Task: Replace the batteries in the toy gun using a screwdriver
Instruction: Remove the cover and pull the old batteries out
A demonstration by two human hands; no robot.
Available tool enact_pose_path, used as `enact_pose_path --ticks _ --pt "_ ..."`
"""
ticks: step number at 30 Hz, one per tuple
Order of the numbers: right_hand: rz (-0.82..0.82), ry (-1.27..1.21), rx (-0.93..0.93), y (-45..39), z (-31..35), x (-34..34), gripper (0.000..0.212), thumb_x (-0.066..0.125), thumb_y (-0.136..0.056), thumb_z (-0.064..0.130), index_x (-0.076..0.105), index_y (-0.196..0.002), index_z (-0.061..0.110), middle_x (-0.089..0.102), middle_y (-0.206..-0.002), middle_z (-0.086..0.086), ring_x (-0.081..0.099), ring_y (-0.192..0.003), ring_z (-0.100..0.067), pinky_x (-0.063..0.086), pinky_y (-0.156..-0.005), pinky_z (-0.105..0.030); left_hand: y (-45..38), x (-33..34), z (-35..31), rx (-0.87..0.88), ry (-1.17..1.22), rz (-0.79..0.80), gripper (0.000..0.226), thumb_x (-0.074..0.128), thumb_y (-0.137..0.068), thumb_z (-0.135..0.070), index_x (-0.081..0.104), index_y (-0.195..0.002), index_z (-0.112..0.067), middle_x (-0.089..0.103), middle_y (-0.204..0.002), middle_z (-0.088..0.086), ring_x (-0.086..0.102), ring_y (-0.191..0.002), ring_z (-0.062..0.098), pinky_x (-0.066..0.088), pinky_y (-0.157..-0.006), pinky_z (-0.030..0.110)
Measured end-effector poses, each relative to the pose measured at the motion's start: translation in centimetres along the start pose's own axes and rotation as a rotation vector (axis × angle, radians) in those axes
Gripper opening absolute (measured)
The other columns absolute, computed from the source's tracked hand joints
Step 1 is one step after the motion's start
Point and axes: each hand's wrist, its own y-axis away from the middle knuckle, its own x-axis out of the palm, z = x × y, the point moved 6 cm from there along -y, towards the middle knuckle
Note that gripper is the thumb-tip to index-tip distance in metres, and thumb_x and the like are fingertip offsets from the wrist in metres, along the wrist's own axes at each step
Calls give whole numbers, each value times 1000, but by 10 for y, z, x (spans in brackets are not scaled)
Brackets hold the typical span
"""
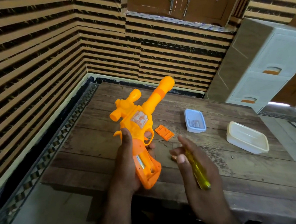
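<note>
A worn wooden plank table [221, 168] stands against striped walls. At frame centre, the left hand [128, 160] is wrapped around the grip of an orange plastic toy gun [139, 123], whose battery compartment is uncovered with one battery [140, 162] inside. The right hand [193, 163], fingers loosely spread, holds a yellow-handled screwdriver [197, 170]. An orange cover plate [164, 129] lies on the table just right of the gun.

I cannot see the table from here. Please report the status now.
Left hand grips toy gun, battery compartment open, one battery inside. Right hand holds yellow screwdriver. Orange cover lies on table. Nothing blocking.
</note>
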Motion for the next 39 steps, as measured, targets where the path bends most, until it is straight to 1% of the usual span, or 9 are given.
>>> enact_pose_path --ticks 4,7,11,17,21,25,31,35,39 --pt "87 -310 49 15 36 12 34 51 -89 56 59 -109 29 74 -99 2 69 -97 -12 49 -79 -14 6 16 -3 -2 98 160 91 76 -44 -82 73 -106 -14 60 -79 10 54 -55 15 45 -45 26" --pt "36 -302 3 14 35 11 24 55 -91 41 61 -100 19 74 -85 2 71 -86 -15 49 -76 -17 8 19 -4 -20 82 183 94 79 -38 -80 73 -102 -11 58 -78 11 56 -52 17 46 -42 26" --pt "8 -185 -116 7 31 11 17 61 -89 29 72 -96 18 69 -86 5 67 -86 -18 49 -75 -29 6 20 -6 -26 71 152 86 68 -50 -84 72 -96 -11 58 -78 11 56 -55 15 49 -49 27" --pt "44 -170 -186 7 31 20 17 67 -85 18 74 -99 13 68 -92 -1 66 -96 -15 50 -82 -24 4 11 0 -57 42 82 77 46 -75 -79 69 -105 -12 59 -80 11 54 -59 14 50 -52 26" --pt "55 -136 -155 5 28 25 18 68 -85 22 75 -101 18 67 -93 2 65 -95 -14 50 -80 -22 4 10 0 -81 22 84 76 40 -76 -78 69 -104 -13 60 -81 11 55 -62 14 51 -56 27" --pt "104 -151 -83 -1 24 27 18 66 -87 31 75 -101 22 67 -93 3 66 -91 -18 53 -75 -33 4 10 2 -86 43 86 74 39 -77 -76 71 -97 -13 60 -79 11 59 -66 20 54 -63 32" --pt "151 -152 -38 -25 27 25 15 64 -88 34 74 -85 24 71 -82 8 68 -84 -16 53 -73 -32 9 24 6 -132 44 205 78 27 -82 -73 78 -100 -17 75 -94 16 73 -90 31 58 -75 43" --pt "154 -166 -32 -24 23 26 20 62 -89 35 74 -85 19 72 -81 7 69 -83 -17 54 -73 -36 5 17 1 -54 36 175 83 29 -86 -71 52 -135 -9 74 -94 14 73 -89 31 58 -71 42" --pt "124 -155 -36 -22 21 29 20 64 -88 35 75 -88 18 71 -84 9 68 -87 -17 53 -75 -36 3 15 5 -62 33 190 78 30 -84 -73 55 -127 -12 72 -85 9 72 -81 26 55 -75 43"
